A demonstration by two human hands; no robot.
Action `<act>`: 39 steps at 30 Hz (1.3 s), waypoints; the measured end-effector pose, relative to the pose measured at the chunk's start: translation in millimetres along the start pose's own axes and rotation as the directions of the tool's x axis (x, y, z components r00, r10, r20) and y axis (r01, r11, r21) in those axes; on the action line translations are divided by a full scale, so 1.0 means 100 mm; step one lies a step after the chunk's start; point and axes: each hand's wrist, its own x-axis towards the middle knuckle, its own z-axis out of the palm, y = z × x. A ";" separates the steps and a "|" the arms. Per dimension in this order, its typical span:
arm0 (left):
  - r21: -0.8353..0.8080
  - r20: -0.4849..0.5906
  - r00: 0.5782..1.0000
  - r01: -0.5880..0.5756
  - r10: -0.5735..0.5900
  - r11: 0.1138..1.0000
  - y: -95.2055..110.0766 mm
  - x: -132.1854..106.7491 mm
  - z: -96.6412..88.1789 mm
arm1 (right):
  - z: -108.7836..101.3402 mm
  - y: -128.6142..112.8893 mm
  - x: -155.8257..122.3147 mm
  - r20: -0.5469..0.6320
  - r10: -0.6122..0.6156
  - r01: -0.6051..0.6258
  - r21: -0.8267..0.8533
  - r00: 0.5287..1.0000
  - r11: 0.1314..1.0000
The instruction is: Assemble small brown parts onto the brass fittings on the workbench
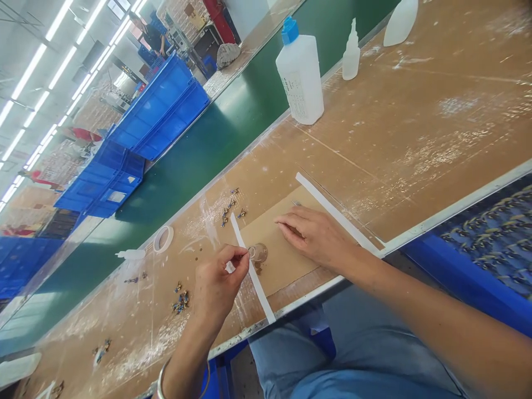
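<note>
From the head view, we see our left hand (pixel 216 280) and right hand (pixel 313 235) by a little round cup (pixel 260 252).
The cup is mid-frame, just right of a white strip (pixel 262 296). Our left finger and thumb pinch together right by it; we can't tell what's between. Our right fingertips are close together, but we can't tell if they grip anything.
</note>
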 end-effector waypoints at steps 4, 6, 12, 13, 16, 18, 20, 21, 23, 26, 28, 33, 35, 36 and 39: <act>-0.014 0.007 0.999 0.032 -0.032 0.999 0.05 0.00 -0.04 | -0.01 -0.01 0.00 0.002 -0.006 0.006 -0.006 1.000 1.000; -0.043 -0.015 0.995 0.100 -0.101 0.994 0.04 -0.04 -0.08 | -0.02 -0.01 0.00 0.003 -0.010 0.010 -0.009 1.000 1.000; -0.256 -0.183 0.879 0.390 -0.440 0.885 -0.25 -0.45 -0.21 | -0.06 -0.03 -0.01 -0.008 -0.026 0.026 0.025 1.000 0.999; -0.280 -0.203 0.845 0.434 -0.495 0.856 -0.32 -0.54 -0.21 | -0.06 -0.03 -0.02 -0.011 -0.028 0.029 0.035 1.000 0.999; -0.338 -0.220 0.763 0.525 -0.608 0.781 -0.50 -0.75 -0.15 | -0.07 -0.03 -0.03 -0.011 -0.032 0.032 0.041 0.999 0.999; -0.377 -0.219 0.722 0.558 -0.657 0.739 -0.58 -0.83 -0.09 | -0.07 -0.03 -0.04 0.003 -0.042 0.042 0.023 0.999 0.999; -0.410 -0.222 0.693 0.572 -0.686 0.710 -0.62 -0.86 -0.02 | -0.07 -0.02 -0.04 0.011 -0.063 0.063 -0.003 0.998 0.998; -0.422 -0.227 0.683 0.573 -0.694 0.702 -0.62 -0.87 0.01 | -0.07 -0.02 -0.05 0.008 -0.072 0.072 -0.018 0.997 0.997; -0.436 -0.235 0.670 0.575 -0.704 0.693 -0.62 -0.86 0.05 | -0.06 -0.02 -0.05 -0.013 -0.083 0.083 -0.043 0.996 0.996; -0.411 -0.249 0.656 0.594 -0.712 0.691 -0.59 -0.84 0.07 | -0.06 -0.03 -0.05 -0.017 -0.081 0.080 -0.055 0.997 0.995; -0.381 -0.255 0.658 0.605 -0.709 0.699 -0.59 -0.84 0.08 | -0.07 -0.04 -0.05 -0.012 -0.081 0.080 -0.061 0.997 0.995; -0.338 -0.278 0.664 0.609 -0.694 0.718 -0.59 -0.85 0.12 | -0.09 -0.05 -0.03 -0.006 -0.083 0.082 -0.071 0.997 0.994; -0.329 -0.284 0.661 0.613 -0.694 0.718 -0.58 -0.84 0.13 | -0.09 -0.05 -0.02 -0.001 -0.075 0.074 -0.063 0.997 0.995; -0.323 -0.285 0.659 0.617 -0.696 0.717 -0.57 -0.84 0.14 | -0.09 -0.06 -0.02 0.000 -0.071 0.071 -0.057 0.997 0.996; -0.304 -0.286 0.650 0.635 -0.704 0.710 -0.54 -0.83 0.14 | -0.09 -0.06 -0.03 -0.016 -0.083 0.082 -0.047 0.996 0.996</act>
